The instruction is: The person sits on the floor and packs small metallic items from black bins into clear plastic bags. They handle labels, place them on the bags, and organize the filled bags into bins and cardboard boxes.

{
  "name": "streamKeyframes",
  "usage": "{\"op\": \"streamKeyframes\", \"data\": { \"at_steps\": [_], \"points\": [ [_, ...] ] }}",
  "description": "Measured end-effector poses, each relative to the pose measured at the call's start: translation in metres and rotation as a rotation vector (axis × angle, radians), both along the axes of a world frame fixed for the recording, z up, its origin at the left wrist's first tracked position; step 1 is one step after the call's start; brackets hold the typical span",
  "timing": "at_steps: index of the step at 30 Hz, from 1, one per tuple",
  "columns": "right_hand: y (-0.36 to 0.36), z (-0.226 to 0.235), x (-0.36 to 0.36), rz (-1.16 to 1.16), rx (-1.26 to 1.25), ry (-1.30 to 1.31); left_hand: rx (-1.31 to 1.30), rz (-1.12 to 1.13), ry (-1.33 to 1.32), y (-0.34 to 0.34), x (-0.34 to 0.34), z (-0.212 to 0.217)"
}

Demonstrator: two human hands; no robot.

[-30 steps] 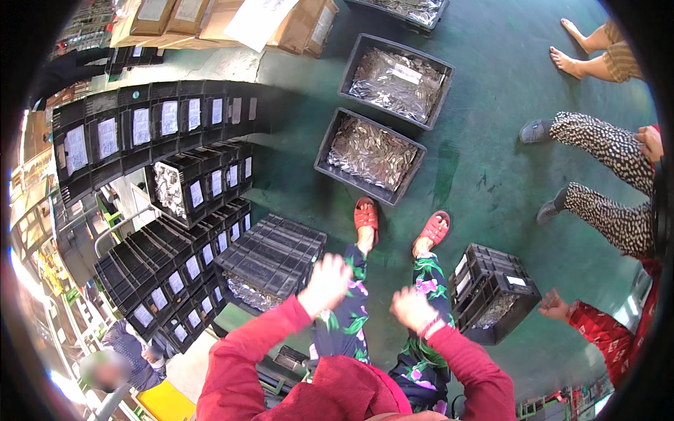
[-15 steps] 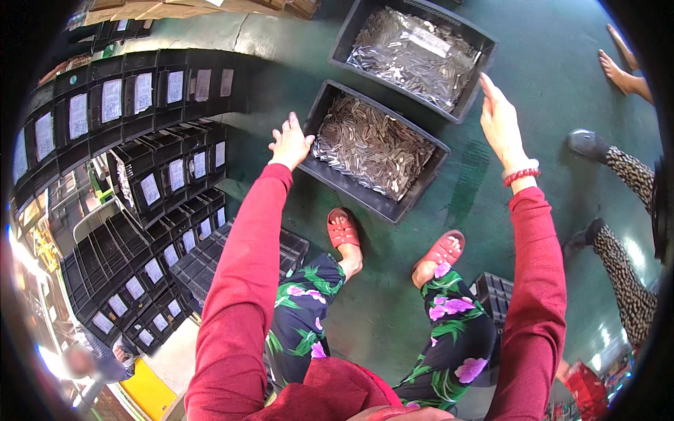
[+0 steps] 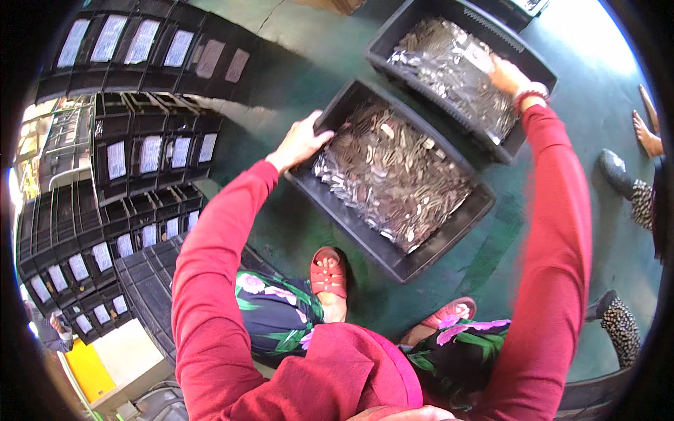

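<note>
My left hand [image 3: 302,142] grips the left rim of the near black plastic crate [image 3: 337,223], with the thumb over its edge. Small, elongated metal pieces [image 3: 393,175], silvery and brownish, lie heaped in that crate. Behind it to the right is a second black crate [image 3: 382,50], holding similar pieces under clear plastic [image 3: 439,67]. My right hand [image 3: 507,76] reaches into this far crate, fingers closed at the edge of a white paper label [image 3: 479,56]. The fingertips are partly hidden there.
Stacked black crates [image 3: 151,182] with paper labels stand at the left. My sandalled feet [image 3: 328,277] are just in front of the near crate. Another person's shoe [image 3: 616,172] and bare foot [image 3: 646,133] show at the right on the green floor [image 3: 562,203].
My right hand has moved from beside the far crate's right edge into it, onto the label. My left hand has closed on the near crate's rim. The view has shifted, bringing both crates closer.
</note>
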State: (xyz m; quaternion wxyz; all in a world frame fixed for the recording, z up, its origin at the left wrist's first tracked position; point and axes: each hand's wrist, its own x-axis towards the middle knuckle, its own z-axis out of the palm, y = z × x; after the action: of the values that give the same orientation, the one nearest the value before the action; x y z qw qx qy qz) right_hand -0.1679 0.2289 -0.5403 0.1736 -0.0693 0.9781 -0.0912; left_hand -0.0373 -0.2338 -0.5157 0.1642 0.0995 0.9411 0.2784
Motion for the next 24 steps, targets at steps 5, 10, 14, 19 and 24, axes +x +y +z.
{"op": "streamKeyframes", "data": {
  "at_steps": [5, 10, 14, 19, 24],
  "points": [
    [-0.008, 0.045, 0.114, 0.201, -0.114, 0.337, 0.294, 0.149, -0.561, 0.009, -0.016, 0.006],
    [-0.019, 0.106, 0.277, -0.442, -0.410, -0.397, 0.321, 0.121, -0.727, 0.011, -0.016, 0.025],
    [-0.034, 0.040, 0.360, -0.747, -1.590, -0.388, 0.215, -0.002, -0.673, -0.004, -0.029, -0.002],
    [-0.088, 0.004, 0.384, -0.981, -1.734, -0.143, 0.049, -0.353, -0.456, -0.023, -0.039, -0.007],
    [-0.120, 0.035, 0.389, -1.027, -1.477, -0.048, -0.038, -1.087, 0.110, -0.032, -0.053, -0.005]
  ]
}}
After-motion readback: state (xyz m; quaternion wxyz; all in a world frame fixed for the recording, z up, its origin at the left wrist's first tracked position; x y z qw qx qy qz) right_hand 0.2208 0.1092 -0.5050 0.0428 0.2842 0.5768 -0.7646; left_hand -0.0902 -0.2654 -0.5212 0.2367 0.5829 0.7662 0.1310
